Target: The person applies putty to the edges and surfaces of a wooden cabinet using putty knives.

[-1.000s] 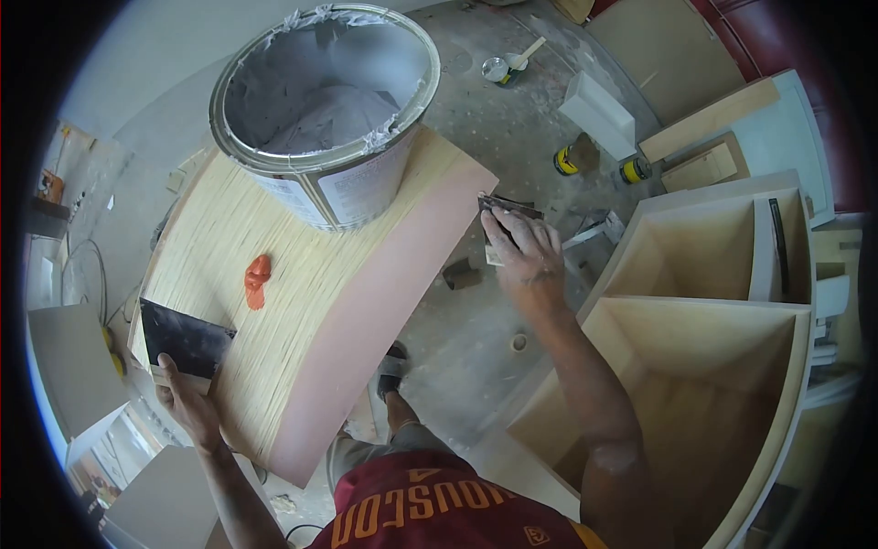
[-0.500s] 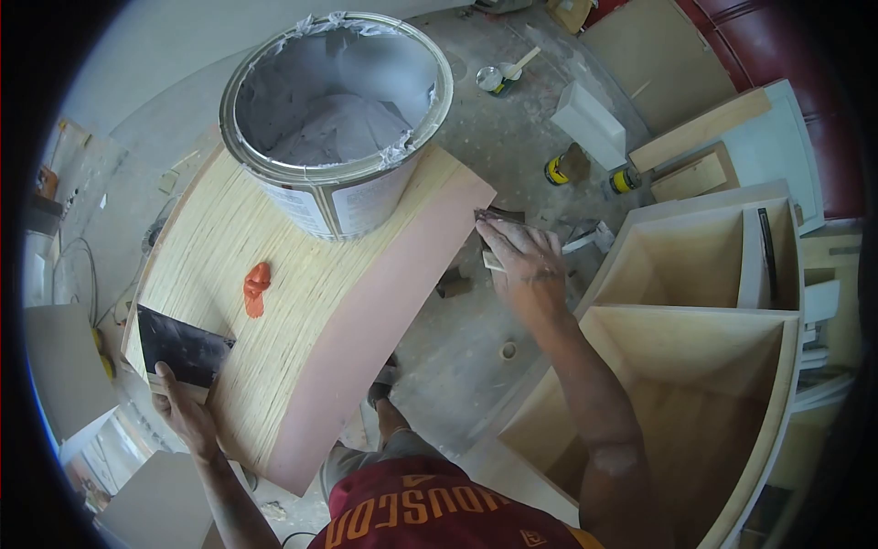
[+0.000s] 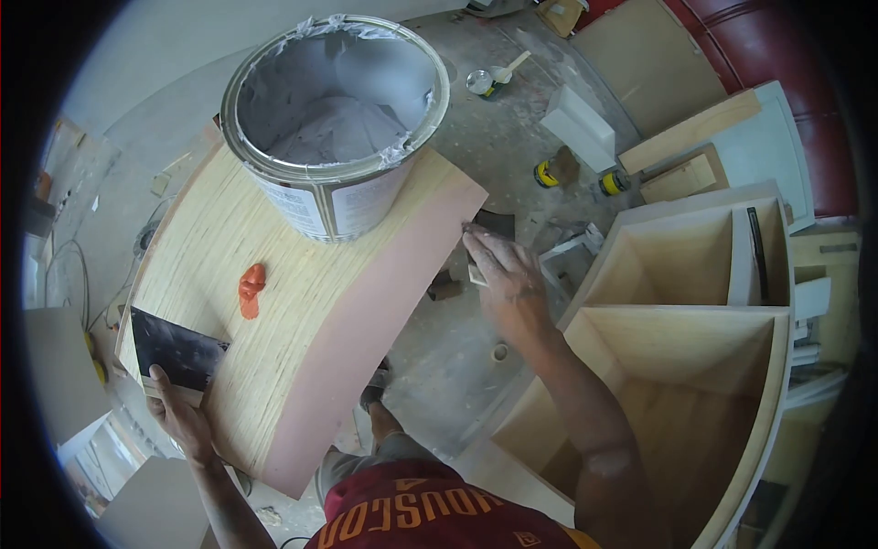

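Note:
My left hand [image 3: 181,421] grips a wide filler spreader [image 3: 174,348] with a black blade and pale handle, held at the left end of a curved plywood panel [image 3: 219,206]. A smooth pinkish filler band [image 3: 352,316] runs along the panel's right edge. My right hand [image 3: 508,279] is closed round a second spreader [image 3: 477,274], mostly hidden by the fingers, at that edge near the far corner. On the panel stands a large metal tub [image 3: 338,206] with grey-lilac filler inside. Between the tub and my left hand lies a blob of orange-red paste [image 3: 251,285].
At the right stands an open wooden cabinet [image 3: 690,311] with compartments. On the dusty floor are yellow-and-black tins [image 3: 613,183], a white block [image 3: 581,128], and a small tin with a stick [image 3: 498,78]. Boards lean against a red padded surface [image 3: 732,37].
My right hand has slid slightly left and toward me along the panel's edge. My left hand keeps its hold on the spreader. The view has shifted a little.

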Motion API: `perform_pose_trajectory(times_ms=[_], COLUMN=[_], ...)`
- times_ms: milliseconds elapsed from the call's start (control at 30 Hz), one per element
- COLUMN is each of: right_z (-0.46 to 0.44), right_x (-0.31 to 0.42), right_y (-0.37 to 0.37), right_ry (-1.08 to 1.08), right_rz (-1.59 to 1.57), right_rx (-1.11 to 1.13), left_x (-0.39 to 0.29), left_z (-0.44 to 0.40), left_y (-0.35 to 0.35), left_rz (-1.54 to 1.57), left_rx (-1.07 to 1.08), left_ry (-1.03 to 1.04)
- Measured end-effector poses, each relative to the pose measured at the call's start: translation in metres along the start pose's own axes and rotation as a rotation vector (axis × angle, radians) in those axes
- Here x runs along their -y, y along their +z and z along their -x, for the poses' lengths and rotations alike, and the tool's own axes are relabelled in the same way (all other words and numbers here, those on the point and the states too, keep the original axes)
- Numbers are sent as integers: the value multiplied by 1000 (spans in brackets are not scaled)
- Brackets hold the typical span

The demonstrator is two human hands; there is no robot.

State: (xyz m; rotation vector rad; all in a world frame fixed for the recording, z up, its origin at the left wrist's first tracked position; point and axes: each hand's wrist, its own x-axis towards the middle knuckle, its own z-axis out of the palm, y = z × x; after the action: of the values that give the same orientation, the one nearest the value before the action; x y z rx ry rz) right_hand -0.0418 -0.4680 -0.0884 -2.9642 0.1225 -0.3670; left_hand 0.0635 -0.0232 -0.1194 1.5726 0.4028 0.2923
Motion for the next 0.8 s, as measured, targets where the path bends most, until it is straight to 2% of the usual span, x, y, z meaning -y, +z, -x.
perform_pose_trajectory(times_ms=[67,233,367,433,467,500,567,600,667,700,733,800], right_z=[0,-28,-33,-29,-20,-6,5,10,34,41,50,64], right_x=[4,-3,6,31,33,31,54,65,85,102,123,168], right_y=[-8,-30,-10,-17,-11,0,-13,-20,-35,-47,-54,-61], right_ry=[-53,142,127,133,132,115,225,282,-4,29,28,161], right_rz=[-57,-20,74,91,93,-63,-306,-424,-353,-487,-487,-869], right_rx=[-38,27,16,224,221,174,192,193,59,44,31,-58], left_x=[5,11,14,4,8,16,10,3,-7,-6,-6,-28], left_z=[-4,-9,-12,-7,-9,-12,-11,-7,-4,-6,-7,1], left_y=[-7,-15,-18,-13,-18,-26,-24,-18,-15,-16,-18,-24], left_rz=[27,12,-3,-28,-25,-104,-168,-104,-38,88,213,193], left_rx=[-6,58,111,137,137,166,195,212,234,256,280,319], left_ry=[-31,2,88,22,24,78,142,79,19,-73,-164,-135])
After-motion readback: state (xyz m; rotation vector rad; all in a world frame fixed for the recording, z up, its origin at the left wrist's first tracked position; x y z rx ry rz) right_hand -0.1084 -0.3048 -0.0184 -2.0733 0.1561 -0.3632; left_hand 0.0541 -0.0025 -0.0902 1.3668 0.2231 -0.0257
